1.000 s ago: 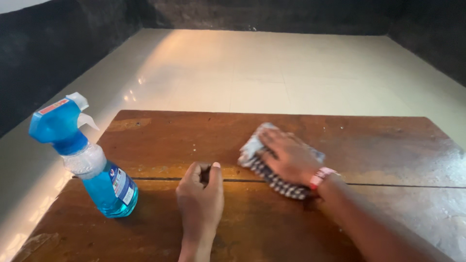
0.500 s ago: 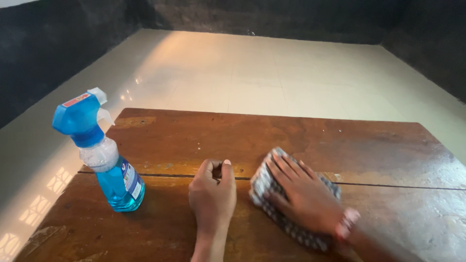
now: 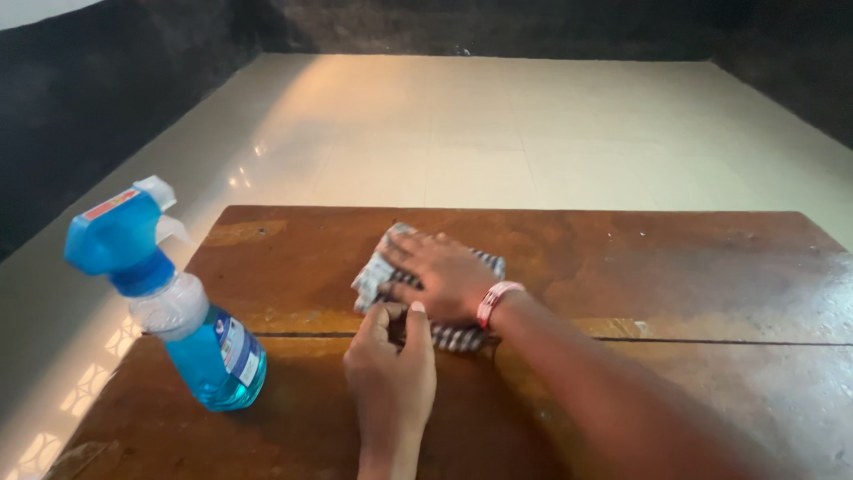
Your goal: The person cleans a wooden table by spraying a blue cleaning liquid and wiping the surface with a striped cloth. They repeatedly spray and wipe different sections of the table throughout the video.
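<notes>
Resting nearest the viewer, the left hand (image 3: 391,369) sits on the brown wooden counter (image 3: 675,267) with its fingers curled into a loose fist, thumb on top, grasping nothing. A dark seam in the wood runs side to side just beyond its knuckles.

Just beyond that fist, and touching or very nearly touching it, lies a checked cloth (image 3: 444,336), grey and white, crumpled flat against the counter. The right hand (image 3: 440,276) is spread open on top of it, palm down, fingers pointing away to the left and pressing the cloth to the wood rather than gripping it. A pink band (image 3: 494,302) circles the right wrist, and the forearm comes in from the lower right, crossing in front of the left hand's far side. The cloth's long axis runs slantwise, from near the left fist up and away to the left, with a pale corner poking out past the right fingertips. The right hand is the one on the cloth; the left is only beside it.

Well apart to the left of both hands stands a spray bottle (image 3: 191,342), clear with blue liquid and a blue trigger head (image 3: 115,236), leaning slightly in the wide view.

Beyond the counter's far edge stretches a pale tiled floor (image 3: 498,124), bordered by dark walls (image 3: 107,80).
</notes>
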